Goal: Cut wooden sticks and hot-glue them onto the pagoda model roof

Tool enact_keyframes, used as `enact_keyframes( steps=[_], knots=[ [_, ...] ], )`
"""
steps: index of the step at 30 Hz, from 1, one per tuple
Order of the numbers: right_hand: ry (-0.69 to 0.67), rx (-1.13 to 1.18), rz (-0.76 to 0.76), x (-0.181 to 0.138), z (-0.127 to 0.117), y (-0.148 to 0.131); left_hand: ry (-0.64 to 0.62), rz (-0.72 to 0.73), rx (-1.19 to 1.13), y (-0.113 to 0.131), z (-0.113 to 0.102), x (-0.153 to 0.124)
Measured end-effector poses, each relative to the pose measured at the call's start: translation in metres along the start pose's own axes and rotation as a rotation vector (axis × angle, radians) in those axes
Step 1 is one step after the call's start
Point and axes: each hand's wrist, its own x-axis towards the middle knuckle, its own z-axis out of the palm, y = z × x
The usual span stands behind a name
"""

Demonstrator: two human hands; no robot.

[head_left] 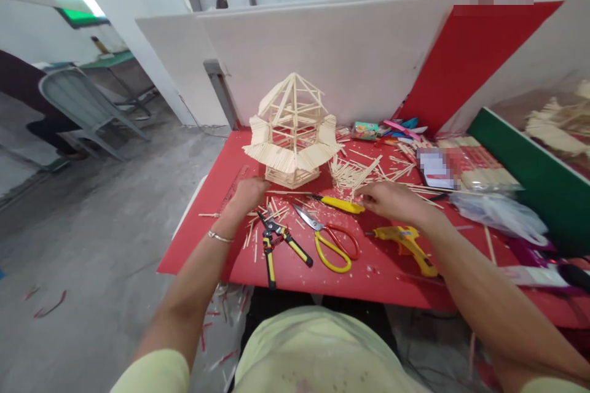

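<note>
A pale pagoda-like model (295, 135) built of thin wooden sticks stands upright on a red board (193, 245). My left hand (249, 195) is at the front left of its base, fingers closed, with a thin wooden stick (290, 193) running rightward from the fingertips. Beside the loose stick pile (353, 172), my right hand (385, 199) has its fingers pinched together; what is in them is too small to make out. A yellow utility knife (342, 204) lies between the hands. Nearer me are scissors (329, 242), pliers-like cutters (279, 242) and a yellow glue gun (408, 245).
Bundled sticks in packaging (479, 163), a phone-like object (436, 169) and a plastic bag (500, 215) lie at the right, beside a green board (534, 178). White panels (322, 55) rise behind the model. A person sits by a chair (83, 98) at far left.
</note>
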Motion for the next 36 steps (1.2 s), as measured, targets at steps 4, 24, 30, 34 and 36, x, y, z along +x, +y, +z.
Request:
enact_keyframes(
  steps=[4,24,30,34,36],
  knots=[
    [0.055,0.077,-0.039,0.001,-0.012,-0.020,0.071,-0.071,-0.038,-0.008,0.000,-0.016],
    [0.368,0.902,-0.149,0.010,-0.028,-0.085,0.339,0.204,-0.557,0.074,-0.023,-0.034],
    [0.340,1.157,-0.197,0.022,-0.026,-0.095,0.476,0.068,-0.921,0.102,-0.041,-0.030],
    [0.420,1.187,-0.207,0.025,-0.018,-0.087,0.535,-0.138,-1.133,0.098,-0.045,-0.033],
    [0.449,1.133,-0.180,0.025,-0.021,-0.085,0.561,-0.230,-1.249,0.093,-0.048,-0.033]
  ],
)
